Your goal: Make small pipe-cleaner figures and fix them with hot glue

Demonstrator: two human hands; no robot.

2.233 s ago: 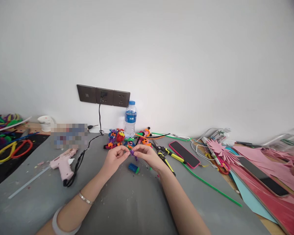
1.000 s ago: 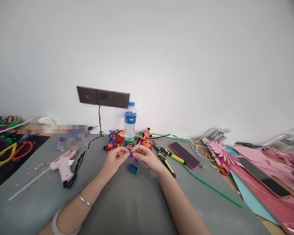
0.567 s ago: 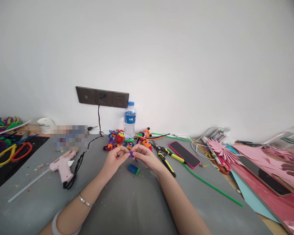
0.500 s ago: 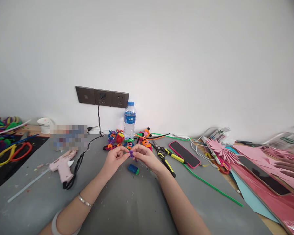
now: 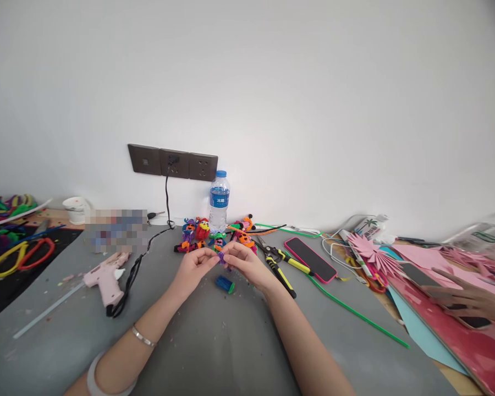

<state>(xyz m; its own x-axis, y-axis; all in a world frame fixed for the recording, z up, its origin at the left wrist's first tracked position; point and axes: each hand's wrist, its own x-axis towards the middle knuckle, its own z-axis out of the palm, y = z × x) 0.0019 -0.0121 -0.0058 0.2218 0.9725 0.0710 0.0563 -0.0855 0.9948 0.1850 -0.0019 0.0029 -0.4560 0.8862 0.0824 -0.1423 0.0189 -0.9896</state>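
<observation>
A small purple fuzzy piece that looks like bent pipe cleaner (image 5: 221, 257) is pinched between my two hands. My left hand (image 5: 198, 269) grips its left side with thumb and forefinger. On the other side, my right hand (image 5: 245, 264) closes its fingertips on it, covering part of the piece. Just below them on the grey mat lies a short blue roll with a green end (image 5: 225, 284). Behind the hands sit several colourful fuzzy figures (image 5: 202, 228), partly hidden by my fingers. Yellow-and-black pliers (image 5: 278, 264) rest right of my right hand.
A pink glue gun (image 5: 105, 283) with a black cord lies left. A water bottle (image 5: 219, 203) stands by the wall. Right are a phone (image 5: 311, 259), a green pipe cleaner (image 5: 357, 312) and pink paper (image 5: 424, 259). Another person's hand (image 5: 470, 297) is over a second phone at far right.
My hands stay almost in place, still pinching the purple piece. At far right the other person's hand has moved left and down, over the second phone.
</observation>
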